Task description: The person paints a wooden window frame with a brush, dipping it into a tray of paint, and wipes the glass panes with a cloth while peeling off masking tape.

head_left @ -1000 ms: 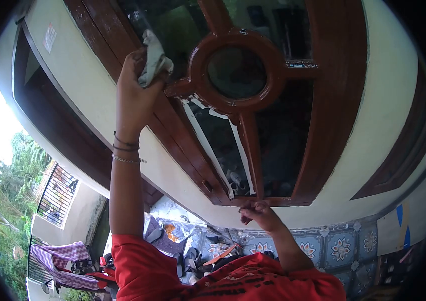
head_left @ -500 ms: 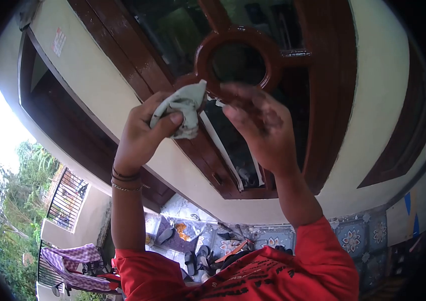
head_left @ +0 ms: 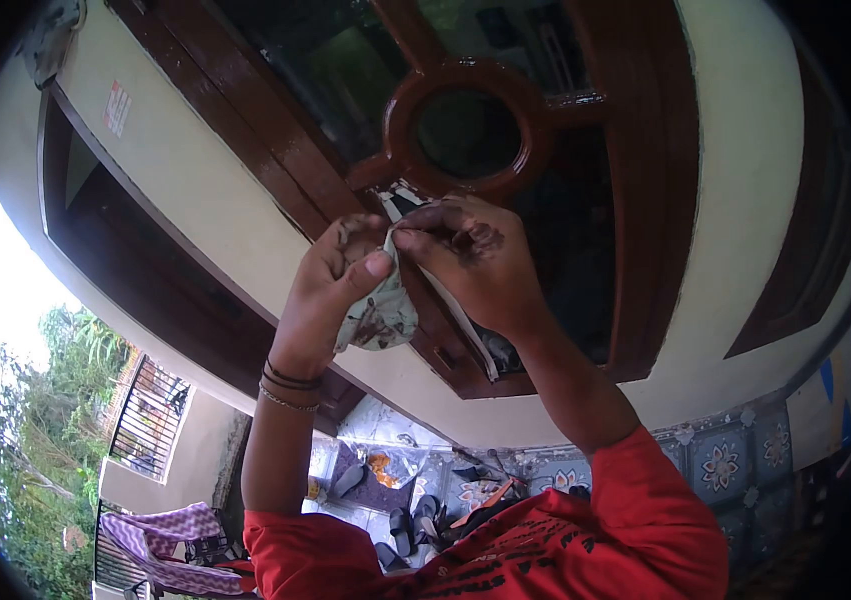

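Note:
A pale, brown-stained rag (head_left: 380, 320) hangs crumpled from my left hand (head_left: 320, 290), which grips it between thumb and fingers. My right hand (head_left: 480, 255) has closed in a pinch on the rag's upper edge, and dark brown smears cover its fingers. Both hands are in front of a glossy brown wooden frame (head_left: 645, 220) with glass panes and a round ring (head_left: 537, 140). White strips (head_left: 473, 340) run along the lower pane's edge, partly hidden behind my right hand.
Cream wall (head_left: 745, 120) surrounds the frame. Below, sandals (head_left: 400, 530) and a purple mat (head_left: 390, 493) lie on patterned floor tiles (head_left: 718, 467). A purple-and-white cloth (head_left: 170, 535) is at lower left, near a barred railing (head_left: 148, 420).
My right hand has come left and down from its spread position and taken hold of the rag's edge. My left hand has moved slightly right and down with the rag.

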The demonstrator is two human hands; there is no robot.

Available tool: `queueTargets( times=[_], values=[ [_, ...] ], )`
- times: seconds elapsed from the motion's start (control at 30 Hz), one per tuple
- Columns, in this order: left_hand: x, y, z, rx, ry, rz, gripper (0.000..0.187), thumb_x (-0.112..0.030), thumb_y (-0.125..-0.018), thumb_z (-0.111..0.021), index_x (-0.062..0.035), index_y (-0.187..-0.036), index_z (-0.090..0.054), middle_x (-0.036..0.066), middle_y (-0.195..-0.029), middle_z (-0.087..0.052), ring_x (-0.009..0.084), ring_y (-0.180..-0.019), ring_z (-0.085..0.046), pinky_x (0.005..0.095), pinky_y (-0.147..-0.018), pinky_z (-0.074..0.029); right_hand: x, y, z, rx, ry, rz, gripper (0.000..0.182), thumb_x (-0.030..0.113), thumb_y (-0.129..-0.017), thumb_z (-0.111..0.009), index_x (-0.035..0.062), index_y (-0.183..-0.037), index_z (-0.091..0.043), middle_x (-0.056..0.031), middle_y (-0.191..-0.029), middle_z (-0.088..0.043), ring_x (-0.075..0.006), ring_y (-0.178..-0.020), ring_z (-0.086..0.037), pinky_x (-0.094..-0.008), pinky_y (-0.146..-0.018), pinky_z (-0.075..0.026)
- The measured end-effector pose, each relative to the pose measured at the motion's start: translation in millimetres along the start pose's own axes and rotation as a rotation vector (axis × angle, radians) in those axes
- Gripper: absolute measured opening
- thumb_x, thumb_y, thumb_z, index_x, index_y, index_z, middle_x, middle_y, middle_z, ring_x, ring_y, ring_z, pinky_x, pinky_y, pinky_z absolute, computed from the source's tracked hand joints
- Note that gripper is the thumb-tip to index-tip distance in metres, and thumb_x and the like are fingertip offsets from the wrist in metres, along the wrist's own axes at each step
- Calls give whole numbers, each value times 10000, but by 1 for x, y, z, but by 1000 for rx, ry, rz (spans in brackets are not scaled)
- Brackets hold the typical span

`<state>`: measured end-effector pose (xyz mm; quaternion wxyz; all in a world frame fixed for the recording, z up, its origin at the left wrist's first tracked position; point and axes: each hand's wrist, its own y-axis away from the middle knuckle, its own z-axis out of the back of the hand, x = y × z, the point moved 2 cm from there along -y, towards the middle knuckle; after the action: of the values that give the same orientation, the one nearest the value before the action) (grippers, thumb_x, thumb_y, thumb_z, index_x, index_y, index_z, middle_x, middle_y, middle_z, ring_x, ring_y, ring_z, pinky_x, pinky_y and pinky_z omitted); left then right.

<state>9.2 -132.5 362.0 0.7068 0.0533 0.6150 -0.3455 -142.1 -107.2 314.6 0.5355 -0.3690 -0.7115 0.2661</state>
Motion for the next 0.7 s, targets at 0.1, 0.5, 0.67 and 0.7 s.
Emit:
queueTargets(
  times=[0.1,0.5,0.67,0.7],
  values=[
    [-1,0,-3,14,-56,108,341,-213,-858,-655,44,-1064,-568,29,-873,-620,61,-775,-553,222,-683,-459,-4,3,7,-57,66,87,93,48,-821,-662,-21,-883,-670,-28,-835,-636,-52,-771,-562,-200,-639,-429],
    [-17,-69,34,-463,-1033,-591,184,-123,-842,-614,11,-967,-637,74,-833,-680,152,-718,-656,259,-670,-501,-28,35,43,-13,-30,-221,169,122,-885,-619,-25,-956,-658,28,-745,-596,9,-666,-477,-155,-580,-379],
    [-9,-94,37,-373,-1212,-781,145,-158,-787,-621,-123,-920,-667,67,-824,-653,271,-751,-630,357,-646,-492,-29,73,72,0,144,-293,183,147,-894,-610,-23,-952,-649,19,-725,-584,-3,-636,-473,-160,-568,-377],
    [-9,-98,37,-368,-1205,-784,145,-158,-787,-621,-123,-920,-667,67,-824,-653,271,-751,-630,357,-646,-492,-28,79,76,-32,128,-335,179,149,-896,-607,-20,-941,-647,17,-722,-580,-9,-632,-476,-161,-567,-380]
  ],
)
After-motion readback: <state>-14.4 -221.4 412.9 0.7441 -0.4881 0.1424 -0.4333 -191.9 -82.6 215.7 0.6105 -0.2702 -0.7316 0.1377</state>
